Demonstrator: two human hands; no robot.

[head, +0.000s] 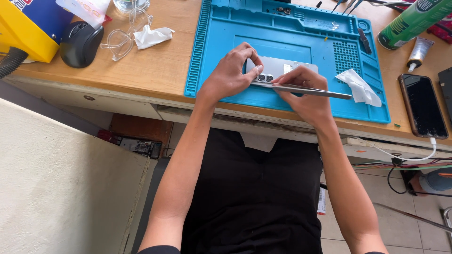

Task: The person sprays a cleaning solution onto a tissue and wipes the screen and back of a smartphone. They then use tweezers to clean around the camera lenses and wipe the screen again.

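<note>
A silver smartphone [278, 67] lies back side up on the blue work mat [221, 70], its camera lenses toward the near left. My left hand [230, 73] grips the phone's left end, fingers around the camera corner. My right hand [306, 89] holds a thin metal tool [325, 92], its tip at the phone's near edge beside the lenses. The phone's right part is hidden under my right hand.
A crumpled white wipe [360, 87] lies on the mat's right. A dark phone [423, 106] on a white cable, a green can [412, 21] and a small tube [418, 51] sit at right. Black mouse [80, 43], clear glasses [120, 40] and a yellow box [28, 28] at left.
</note>
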